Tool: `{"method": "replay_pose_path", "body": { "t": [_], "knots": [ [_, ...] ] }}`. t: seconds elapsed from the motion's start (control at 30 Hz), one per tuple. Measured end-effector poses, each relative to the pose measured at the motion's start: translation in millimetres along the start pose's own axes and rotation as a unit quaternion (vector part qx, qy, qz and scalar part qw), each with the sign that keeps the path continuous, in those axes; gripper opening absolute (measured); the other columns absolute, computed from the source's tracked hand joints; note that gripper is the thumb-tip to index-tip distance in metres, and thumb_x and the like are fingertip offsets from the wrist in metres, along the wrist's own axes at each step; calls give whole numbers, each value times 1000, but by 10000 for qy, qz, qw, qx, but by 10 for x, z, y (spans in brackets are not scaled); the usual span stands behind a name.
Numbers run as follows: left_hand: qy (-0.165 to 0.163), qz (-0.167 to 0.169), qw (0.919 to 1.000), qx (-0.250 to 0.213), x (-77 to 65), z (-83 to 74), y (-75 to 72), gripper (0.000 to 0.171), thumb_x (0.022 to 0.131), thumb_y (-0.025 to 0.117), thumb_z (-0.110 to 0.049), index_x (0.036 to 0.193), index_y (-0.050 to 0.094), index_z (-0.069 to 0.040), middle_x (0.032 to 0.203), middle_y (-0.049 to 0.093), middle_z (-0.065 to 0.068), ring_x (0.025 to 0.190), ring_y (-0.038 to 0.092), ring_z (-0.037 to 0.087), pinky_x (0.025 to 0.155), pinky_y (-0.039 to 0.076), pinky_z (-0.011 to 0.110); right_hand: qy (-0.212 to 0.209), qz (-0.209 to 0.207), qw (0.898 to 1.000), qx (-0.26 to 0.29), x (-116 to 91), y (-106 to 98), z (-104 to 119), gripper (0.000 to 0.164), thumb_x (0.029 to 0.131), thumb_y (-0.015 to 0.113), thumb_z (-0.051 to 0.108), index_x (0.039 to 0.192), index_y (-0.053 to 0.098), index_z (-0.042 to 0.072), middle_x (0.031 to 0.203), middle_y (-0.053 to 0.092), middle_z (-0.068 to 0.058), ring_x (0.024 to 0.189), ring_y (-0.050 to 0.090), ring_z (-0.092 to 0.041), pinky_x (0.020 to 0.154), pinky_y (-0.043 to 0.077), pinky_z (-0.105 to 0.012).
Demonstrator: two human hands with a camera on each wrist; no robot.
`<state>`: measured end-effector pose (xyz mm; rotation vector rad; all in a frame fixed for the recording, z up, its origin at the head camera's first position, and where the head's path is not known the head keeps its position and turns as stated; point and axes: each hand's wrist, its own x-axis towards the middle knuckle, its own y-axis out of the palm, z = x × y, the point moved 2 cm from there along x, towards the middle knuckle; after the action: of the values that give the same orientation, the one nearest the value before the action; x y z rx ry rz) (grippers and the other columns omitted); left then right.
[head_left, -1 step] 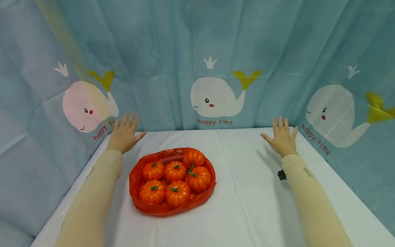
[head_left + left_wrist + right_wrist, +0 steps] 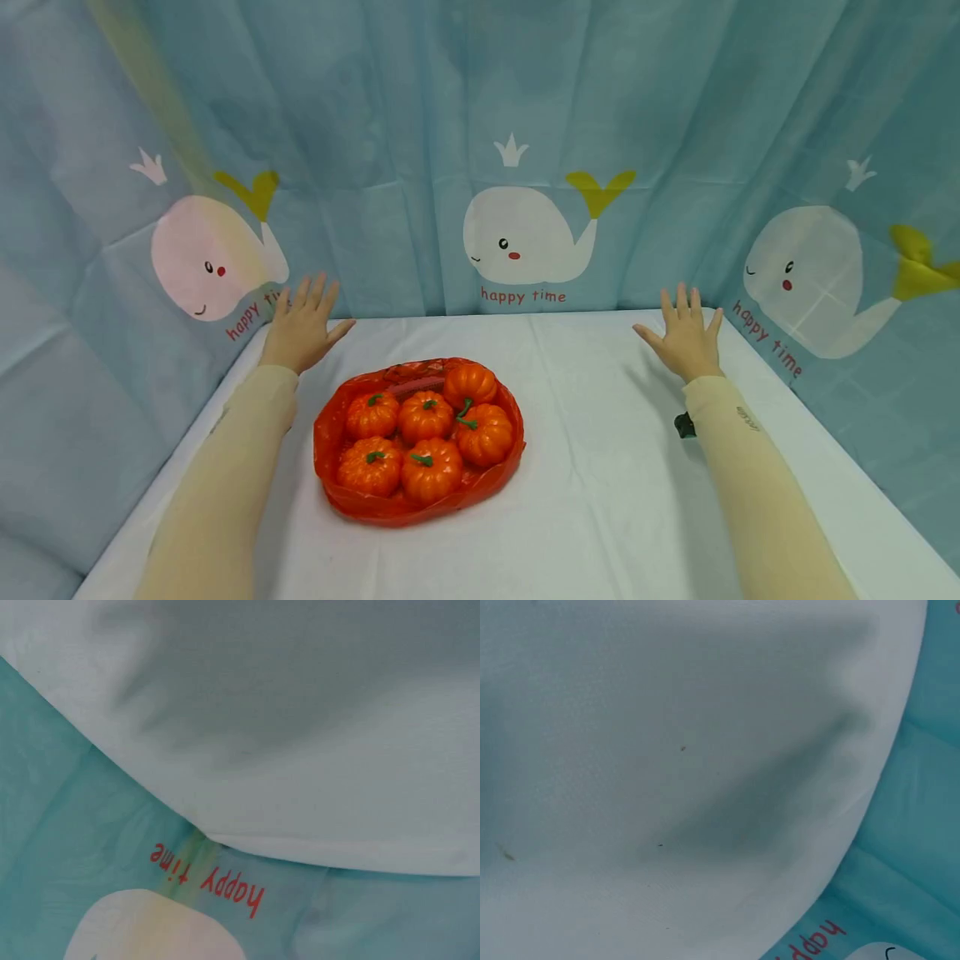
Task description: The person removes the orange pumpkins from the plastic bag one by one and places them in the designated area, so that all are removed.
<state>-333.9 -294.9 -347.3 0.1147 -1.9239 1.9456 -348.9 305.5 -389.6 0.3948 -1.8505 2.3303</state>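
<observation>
Both hands are held out with fingers spread, and neither holds anything. In the head view the left hand [image 2: 298, 335] is over the table's far left corner, behind and left of a red plastic bag [image 2: 330, 492]. Its top is rolled open, and several orange pumpkins [image 2: 433, 472] with green stems sit inside. A pinkish-red item [image 2: 415, 386] lies behind them at the back of the bag, partly hidden. The right hand [image 2: 686, 340] is over the far right corner, well away from the bag. Each wrist view shows a hand's shadow on the cloth, not the hand.
A white cloth [image 2: 585, 517] covers the table. Blue curtains [image 2: 405, 100] printed with whales and "happy time" stand along the back and both sides, close to the table edges. A small black object [image 2: 683, 425] shows beside the right sleeve [image 2: 750, 467].
</observation>
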Motion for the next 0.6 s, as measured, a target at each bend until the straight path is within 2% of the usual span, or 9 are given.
{"method": "replay_pose_path", "body": {
  "t": [0.3, 0.4, 0.6],
  "knots": [
    [-256, 590, 9976, -238, -95, 77, 99, 78, 102, 42, -53, 157, 21, -2, 163, 16, 26, 151, 12, 46, 120, 4, 65, 107, 323, 9987, 382, -25, 75, 20, 94, 97, 41, 66, 159, 10, 3, 164, -4, -27, 151, -9, -47, 109, -9, -79],
    [-251, 682, 9968, -342, -88, 70, 71, 81, 101, 41, -56, 157, 20, -1, 164, 14, 25, 151, 11, 46, 120, 4, 66, 42, 387, 9978, 537, -1, 61, 60, 96, 96, 40, 69, 159, 9, 3, 165, -6, -26, 152, -11, -45, 109, -10, -78],
    [-235, 749, 9964, -315, -119, 29, 7, 82, 101, 42, -57, 157, 20, -1, 164, 12, 25, 151, 11, 47, 119, 5, 67, -175, 586, 9966, 546, 20, 47, 170, 98, 95, 45, 68, 159, 9, 4, 165, -7, -24, 153, -8, -42, 110, -11, -76]
  ]
}}
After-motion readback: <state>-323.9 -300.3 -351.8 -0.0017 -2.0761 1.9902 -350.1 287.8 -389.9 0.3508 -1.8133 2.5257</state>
